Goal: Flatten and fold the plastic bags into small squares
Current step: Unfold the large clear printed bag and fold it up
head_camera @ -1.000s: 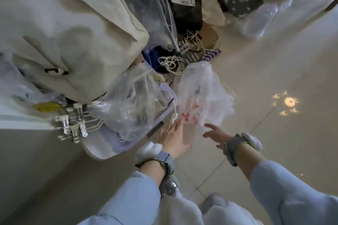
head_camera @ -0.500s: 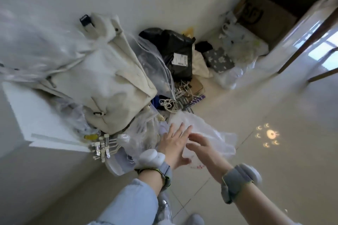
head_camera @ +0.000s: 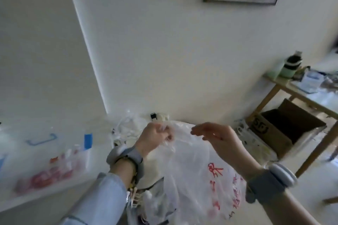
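A thin, see-through plastic bag (head_camera: 197, 175) with red printed characters hangs in the air in front of me. My left hand (head_camera: 155, 138) is closed on its crumpled top edge. My right hand (head_camera: 217, 138) hovers just to the right of that edge, fingers spread and slightly curled over the film; whether it pinches the plastic is unclear. The bag drapes down between my forearms and hides what lies under it.
A pile of clear bags and white cloth (head_camera: 128, 128) lies against the wall. A clear storage box (head_camera: 54, 153) with a blue latch sits at left. A wooden table (head_camera: 292, 93) with clutter stands at right, an open cardboard box (head_camera: 278, 129) under it.
The bag was lifted from the floor pile up to chest height. My view swung upward from the floor to the wall. My left hand has closed on the bag's top edge.
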Motion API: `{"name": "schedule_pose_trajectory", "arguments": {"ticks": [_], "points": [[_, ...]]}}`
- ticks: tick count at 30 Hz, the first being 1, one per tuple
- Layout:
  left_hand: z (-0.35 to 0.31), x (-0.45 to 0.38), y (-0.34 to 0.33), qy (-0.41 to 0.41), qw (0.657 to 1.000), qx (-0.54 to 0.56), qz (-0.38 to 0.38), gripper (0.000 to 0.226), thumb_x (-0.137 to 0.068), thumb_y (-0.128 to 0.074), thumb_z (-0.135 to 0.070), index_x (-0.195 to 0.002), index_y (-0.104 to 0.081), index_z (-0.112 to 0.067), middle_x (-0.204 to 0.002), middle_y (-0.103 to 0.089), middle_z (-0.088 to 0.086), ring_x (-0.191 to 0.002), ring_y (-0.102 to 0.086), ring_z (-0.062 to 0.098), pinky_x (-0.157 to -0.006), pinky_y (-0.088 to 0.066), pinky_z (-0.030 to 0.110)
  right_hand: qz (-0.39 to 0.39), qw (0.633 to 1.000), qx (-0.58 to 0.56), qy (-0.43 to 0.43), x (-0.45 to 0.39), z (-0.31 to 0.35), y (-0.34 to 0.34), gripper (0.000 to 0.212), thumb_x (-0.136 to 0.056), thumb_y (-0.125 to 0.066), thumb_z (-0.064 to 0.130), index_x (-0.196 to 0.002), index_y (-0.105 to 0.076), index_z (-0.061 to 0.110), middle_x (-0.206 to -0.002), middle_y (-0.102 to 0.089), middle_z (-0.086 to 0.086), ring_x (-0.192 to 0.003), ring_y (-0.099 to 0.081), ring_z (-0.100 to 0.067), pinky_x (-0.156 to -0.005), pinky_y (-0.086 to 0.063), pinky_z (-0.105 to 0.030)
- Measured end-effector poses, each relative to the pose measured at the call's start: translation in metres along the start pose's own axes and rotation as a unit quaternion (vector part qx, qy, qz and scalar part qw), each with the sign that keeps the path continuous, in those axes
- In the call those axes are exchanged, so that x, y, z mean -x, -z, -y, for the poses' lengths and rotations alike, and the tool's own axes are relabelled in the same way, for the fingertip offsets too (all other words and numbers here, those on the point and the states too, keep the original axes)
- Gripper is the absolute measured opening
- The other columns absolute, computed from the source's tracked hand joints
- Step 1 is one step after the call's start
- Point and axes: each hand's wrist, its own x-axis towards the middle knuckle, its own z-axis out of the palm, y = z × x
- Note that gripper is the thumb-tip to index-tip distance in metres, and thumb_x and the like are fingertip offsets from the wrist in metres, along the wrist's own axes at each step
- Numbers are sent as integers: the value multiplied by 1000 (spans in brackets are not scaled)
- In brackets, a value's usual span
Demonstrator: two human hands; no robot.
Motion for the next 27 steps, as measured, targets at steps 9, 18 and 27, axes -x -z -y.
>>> {"name": "schedule_pose_trajectory", "arguments": {"ticks": [9, 18, 27], "points": [[-144, 52, 170, -64, 973, 197, -100, 61, -56, -73, -63, -84, -57, -11, -80, -46, 9, -76, -43, 23, -68, -36, 38, -168, 985, 26, 29, -58, 116, 59, 24, -88, -50, -3, -85, -69, 12, -95, -66, -7, -81, -59, -25, -59, -39, -11], [-169, 136, 332, -141, 962, 182, -149, 78, -52, -76, -62, -103, -59, -6, -102, -50, 12, -95, -46, 27, -85, -36, 40, 148, 902, -329, -236, -100, 193, -66, 75, -73, -62, 57, -132, -39, 16, -122, -57, -17, -106, -59, -35, -84, -50, -44], [-156, 180, 461, -159, 939, 153, -265, 26, -77, -61, -43, -87, -69, -21, -81, -68, -1, -80, -62, 20, -69, -48, 31, 113, 946, -298, -56, -111, 306, -189, 20, -80, -55, -10, -64, -63, -2, -73, -60, -16, -59, -57, -28, -55, -50, -33]]}}
